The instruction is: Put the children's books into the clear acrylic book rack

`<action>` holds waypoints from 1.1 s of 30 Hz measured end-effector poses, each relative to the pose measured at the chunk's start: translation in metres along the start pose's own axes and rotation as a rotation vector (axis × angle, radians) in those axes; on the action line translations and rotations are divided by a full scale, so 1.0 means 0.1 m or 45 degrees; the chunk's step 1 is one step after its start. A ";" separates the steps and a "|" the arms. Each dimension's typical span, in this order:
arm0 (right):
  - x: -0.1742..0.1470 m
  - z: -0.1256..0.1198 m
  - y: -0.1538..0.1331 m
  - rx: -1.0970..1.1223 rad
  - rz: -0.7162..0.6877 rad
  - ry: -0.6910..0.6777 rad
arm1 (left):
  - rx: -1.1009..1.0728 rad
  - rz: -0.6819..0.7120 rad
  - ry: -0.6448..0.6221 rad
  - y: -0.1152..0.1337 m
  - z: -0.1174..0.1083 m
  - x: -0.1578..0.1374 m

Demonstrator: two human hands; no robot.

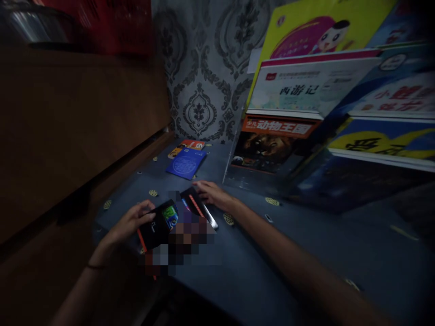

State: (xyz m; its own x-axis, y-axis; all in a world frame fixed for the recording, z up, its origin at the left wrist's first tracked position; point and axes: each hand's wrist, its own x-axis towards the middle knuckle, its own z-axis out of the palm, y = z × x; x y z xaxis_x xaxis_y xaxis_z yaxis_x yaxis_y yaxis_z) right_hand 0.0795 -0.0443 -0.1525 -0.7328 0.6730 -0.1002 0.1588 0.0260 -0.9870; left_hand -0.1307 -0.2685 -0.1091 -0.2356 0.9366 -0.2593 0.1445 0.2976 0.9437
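My left hand [136,216] grips the left edge of a black book [157,231], its thumb on the cover. A green picture and a thin orange edge show on this book. To its right, a second dark book [193,201] has a strip of red lettering and a pale, shiny edge. My right hand [215,195] is at that book's upper right edge, with the fingers bent round it. Pixelation hides the area between the two books, so I cannot tell whether they touch.
A blue booklet [186,163] overlaps an orange booklet [194,144] at the back of the grey-blue tablecloth [244,253]. On the right, a clear rack [234,179] holds several upright books, including a lion-covered one [263,147]. A wooden cabinet [81,122] stands left, a patterned wall [200,68] behind.
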 end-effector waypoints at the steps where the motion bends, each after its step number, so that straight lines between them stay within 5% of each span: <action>1: -0.18 -0.07 0.00 0.021 0.035 -0.115 | 0.050 0.023 -0.081 0.05 0.06 0.11; 4: -0.63 -0.28 0.01 0.062 0.006 -0.180 | 0.157 0.113 -0.294 0.22 0.23 0.48; 7: -0.90 -0.51 0.09 -0.015 -0.086 0.037 | 0.338 0.247 -0.380 0.41 0.43 0.84; 11: -1.10 -0.70 0.23 -0.444 -0.133 0.379 | 0.906 0.599 -0.147 0.46 0.86 1.03; 15: -1.24 -0.51 0.25 -0.975 -0.244 0.591 | 1.187 0.997 -0.114 0.18 1.38 0.85; 19: -1.26 -0.06 0.20 -0.928 -0.413 0.393 | 1.343 1.150 -0.285 -0.08 1.67 0.68; 24: -1.20 0.14 0.28 -0.918 -0.343 0.335 | 1.422 1.005 -0.154 -0.17 1.49 0.72; 27: -1.22 0.06 0.35 -1.039 -0.304 0.334 | 1.458 0.860 0.019 -0.20 1.23 0.76; 33: -1.45 -0.25 0.44 -1.229 -0.138 0.490 | 1.491 0.754 0.060 -0.20 0.99 0.73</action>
State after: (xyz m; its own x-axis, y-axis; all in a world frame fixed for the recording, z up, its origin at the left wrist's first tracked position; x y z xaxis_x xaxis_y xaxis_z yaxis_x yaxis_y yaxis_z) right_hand 0.2091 -0.1224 -0.1786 -0.5414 0.8173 0.1973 0.6900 0.5660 -0.4512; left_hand -0.0558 -0.1873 -0.1669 0.1216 0.9796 0.1599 0.9744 -0.1485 0.1686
